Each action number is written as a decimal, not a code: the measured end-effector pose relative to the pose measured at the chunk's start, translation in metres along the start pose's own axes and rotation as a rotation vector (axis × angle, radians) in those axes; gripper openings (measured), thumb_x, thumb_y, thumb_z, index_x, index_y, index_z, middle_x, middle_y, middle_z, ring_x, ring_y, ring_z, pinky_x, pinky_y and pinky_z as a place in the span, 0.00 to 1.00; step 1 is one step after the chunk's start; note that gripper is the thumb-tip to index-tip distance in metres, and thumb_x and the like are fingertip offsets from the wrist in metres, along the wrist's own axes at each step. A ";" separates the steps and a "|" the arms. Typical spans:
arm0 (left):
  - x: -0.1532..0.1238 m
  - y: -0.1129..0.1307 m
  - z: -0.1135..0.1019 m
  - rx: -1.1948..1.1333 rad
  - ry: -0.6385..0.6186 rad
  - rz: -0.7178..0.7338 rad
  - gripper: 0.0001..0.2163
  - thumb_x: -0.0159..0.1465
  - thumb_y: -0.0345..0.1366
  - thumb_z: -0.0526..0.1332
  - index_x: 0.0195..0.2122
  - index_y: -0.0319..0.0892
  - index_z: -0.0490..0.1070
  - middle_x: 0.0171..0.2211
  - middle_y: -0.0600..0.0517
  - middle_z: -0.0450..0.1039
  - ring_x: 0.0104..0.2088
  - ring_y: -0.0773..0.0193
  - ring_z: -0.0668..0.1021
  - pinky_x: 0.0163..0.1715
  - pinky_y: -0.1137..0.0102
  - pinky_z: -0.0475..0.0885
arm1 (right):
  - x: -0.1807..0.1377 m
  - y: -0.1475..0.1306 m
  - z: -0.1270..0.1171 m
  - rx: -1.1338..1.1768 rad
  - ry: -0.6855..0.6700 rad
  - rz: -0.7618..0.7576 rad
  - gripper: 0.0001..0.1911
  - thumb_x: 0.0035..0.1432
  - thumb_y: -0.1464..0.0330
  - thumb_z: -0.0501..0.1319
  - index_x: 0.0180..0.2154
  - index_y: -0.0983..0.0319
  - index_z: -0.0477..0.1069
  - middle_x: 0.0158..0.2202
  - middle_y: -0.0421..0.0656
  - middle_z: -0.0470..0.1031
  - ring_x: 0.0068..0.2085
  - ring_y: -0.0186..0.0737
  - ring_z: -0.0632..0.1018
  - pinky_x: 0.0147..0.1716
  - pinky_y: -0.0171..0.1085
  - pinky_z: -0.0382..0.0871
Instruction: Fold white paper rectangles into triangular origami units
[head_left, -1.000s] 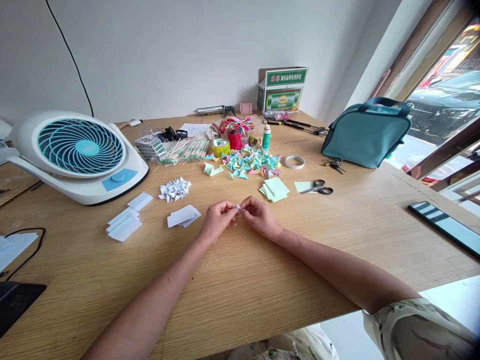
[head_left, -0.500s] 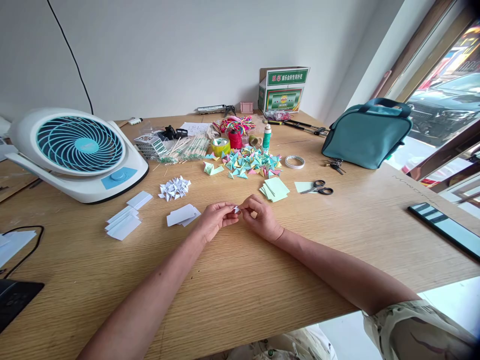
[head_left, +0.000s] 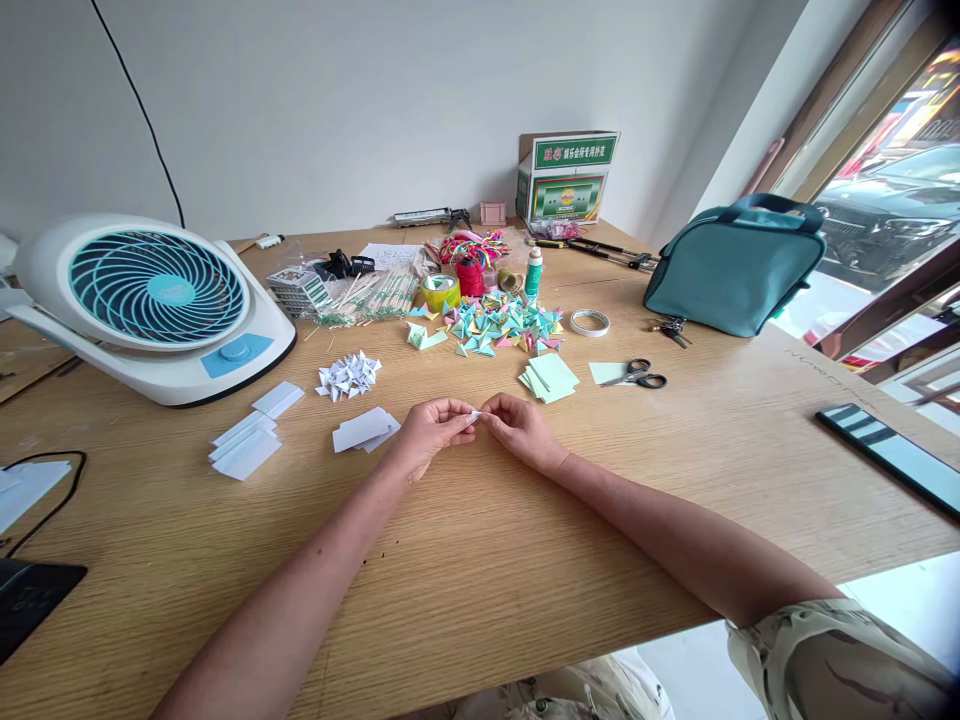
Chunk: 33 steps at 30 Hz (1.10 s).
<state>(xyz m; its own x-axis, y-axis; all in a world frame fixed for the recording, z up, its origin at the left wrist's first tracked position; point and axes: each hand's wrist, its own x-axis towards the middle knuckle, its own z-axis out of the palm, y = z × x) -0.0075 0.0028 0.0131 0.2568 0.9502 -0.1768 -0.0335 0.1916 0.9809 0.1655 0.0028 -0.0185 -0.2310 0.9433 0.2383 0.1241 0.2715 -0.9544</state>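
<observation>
My left hand [head_left: 433, 433] and my right hand [head_left: 520, 430] meet at the middle of the wooden table [head_left: 480, 560], both pinching one small folded white paper piece [head_left: 474, 416] between their fingertips. Just left of my left hand lies a small stack of white paper slips [head_left: 365, 430]. Behind it sits a heap of folded white paper pieces [head_left: 348, 377]. Beyond my right hand lies a stack of light green paper squares [head_left: 550, 378].
A pile of coloured folded paper pieces [head_left: 499, 326] lies further back, with scissors [head_left: 637, 375], a tape ring [head_left: 589, 322] and a teal bag [head_left: 731, 265] to the right. A white and blue fan [head_left: 157, 305] stands at the left, with more white slips [head_left: 247, 445] near it. A phone [head_left: 889, 455] lies at the right edge.
Both hands have kept working the small white paper piece in place, with only slight finger shifts. Nothing else on the table has moved.
</observation>
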 end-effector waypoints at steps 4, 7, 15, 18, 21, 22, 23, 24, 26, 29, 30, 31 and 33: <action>0.001 -0.002 0.001 0.149 0.020 0.097 0.16 0.51 0.43 0.70 0.34 0.37 0.74 0.30 0.51 0.75 0.29 0.68 0.76 0.33 0.69 0.77 | 0.002 0.003 -0.001 0.013 -0.002 0.013 0.13 0.57 0.60 0.60 0.29 0.63 0.68 0.24 0.37 0.67 0.24 0.31 0.65 0.23 0.32 0.57; 0.002 -0.005 0.001 0.240 -0.009 0.140 0.15 0.54 0.44 0.67 0.35 0.37 0.74 0.30 0.50 0.75 0.30 0.65 0.77 0.32 0.68 0.77 | 0.002 0.004 -0.002 0.054 0.020 0.010 0.13 0.57 0.59 0.60 0.29 0.62 0.66 0.24 0.37 0.67 0.24 0.31 0.66 0.24 0.33 0.58; 0.001 -0.008 0.002 0.509 0.044 0.274 0.07 0.58 0.38 0.60 0.29 0.39 0.72 0.24 0.53 0.72 0.24 0.68 0.74 0.27 0.73 0.71 | 0.001 0.002 -0.001 0.153 -0.028 -0.008 0.12 0.57 0.59 0.61 0.31 0.62 0.67 0.27 0.39 0.68 0.26 0.32 0.67 0.27 0.33 0.61; -0.005 -0.002 0.006 0.737 0.099 0.390 0.04 0.58 0.33 0.59 0.28 0.40 0.71 0.24 0.54 0.73 0.24 0.68 0.73 0.27 0.74 0.67 | 0.001 0.002 -0.002 0.132 -0.032 -0.031 0.12 0.57 0.59 0.61 0.31 0.62 0.68 0.28 0.39 0.68 0.28 0.32 0.67 0.28 0.34 0.61; -0.009 0.001 0.011 0.834 0.140 0.518 0.03 0.59 0.30 0.58 0.29 0.41 0.69 0.26 0.54 0.74 0.26 0.68 0.74 0.28 0.74 0.66 | 0.001 0.002 -0.004 0.077 -0.030 -0.028 0.12 0.58 0.60 0.60 0.31 0.62 0.67 0.27 0.38 0.67 0.28 0.33 0.66 0.28 0.33 0.60; -0.009 0.001 0.011 0.847 0.145 0.547 0.03 0.59 0.30 0.58 0.29 0.41 0.68 0.27 0.54 0.74 0.26 0.68 0.74 0.28 0.74 0.66 | 0.001 0.001 -0.005 0.081 -0.038 -0.025 0.12 0.58 0.60 0.60 0.31 0.62 0.67 0.27 0.38 0.67 0.28 0.33 0.66 0.28 0.34 0.60; -0.010 0.001 0.011 0.863 0.146 0.570 0.03 0.60 0.29 0.57 0.29 0.41 0.68 0.27 0.54 0.73 0.26 0.68 0.73 0.29 0.74 0.66 | 0.001 0.001 -0.005 0.099 -0.050 -0.021 0.12 0.58 0.59 0.60 0.31 0.62 0.67 0.28 0.38 0.67 0.29 0.33 0.66 0.29 0.34 0.61; -0.009 0.000 0.011 0.885 0.145 0.593 0.03 0.61 0.29 0.57 0.29 0.41 0.67 0.27 0.54 0.73 0.27 0.68 0.73 0.29 0.74 0.66 | 0.001 0.001 -0.005 0.125 -0.061 -0.019 0.12 0.58 0.59 0.60 0.32 0.62 0.67 0.28 0.39 0.68 0.29 0.33 0.67 0.30 0.34 0.61; -0.009 0.000 0.009 0.948 0.131 0.643 0.03 0.61 0.28 0.57 0.31 0.42 0.67 0.27 0.54 0.72 0.27 0.67 0.73 0.30 0.73 0.66 | 0.002 0.002 -0.004 0.179 -0.073 -0.020 0.13 0.57 0.58 0.61 0.33 0.62 0.68 0.29 0.39 0.69 0.31 0.34 0.68 0.31 0.34 0.63; -0.009 0.001 0.005 1.048 0.077 0.731 0.04 0.64 0.28 0.54 0.33 0.42 0.66 0.29 0.53 0.72 0.30 0.65 0.73 0.32 0.71 0.67 | 0.002 0.005 -0.002 0.243 -0.068 -0.048 0.14 0.56 0.57 0.63 0.33 0.61 0.68 0.31 0.40 0.69 0.32 0.35 0.69 0.34 0.35 0.64; -0.010 0.002 0.004 1.075 0.056 0.756 0.05 0.65 0.28 0.53 0.34 0.42 0.66 0.30 0.52 0.72 0.32 0.65 0.74 0.33 0.70 0.67 | 0.002 0.005 -0.002 0.249 -0.067 -0.064 0.14 0.56 0.57 0.63 0.33 0.61 0.68 0.31 0.40 0.69 0.32 0.35 0.69 0.34 0.35 0.64; -0.010 0.003 0.004 1.095 0.040 0.774 0.05 0.66 0.29 0.52 0.34 0.42 0.66 0.31 0.51 0.72 0.33 0.64 0.74 0.34 0.69 0.68 | 0.002 0.006 -0.002 0.244 -0.065 -0.081 0.14 0.56 0.57 0.63 0.33 0.61 0.68 0.31 0.40 0.69 0.32 0.35 0.69 0.35 0.35 0.64; -0.010 0.003 0.004 1.097 0.027 0.785 0.06 0.66 0.29 0.51 0.34 0.41 0.66 0.32 0.50 0.72 0.34 0.63 0.74 0.36 0.68 0.68 | 0.001 0.005 -0.003 0.211 -0.059 -0.114 0.14 0.57 0.57 0.62 0.33 0.61 0.67 0.30 0.40 0.68 0.32 0.35 0.68 0.34 0.35 0.63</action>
<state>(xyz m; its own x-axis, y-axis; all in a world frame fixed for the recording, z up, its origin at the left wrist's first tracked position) -0.0064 -0.0071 0.0182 0.5067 0.7243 0.4676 0.6251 -0.6822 0.3794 0.1686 0.0061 -0.0225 -0.2883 0.8947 0.3412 -0.1089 0.3234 -0.9400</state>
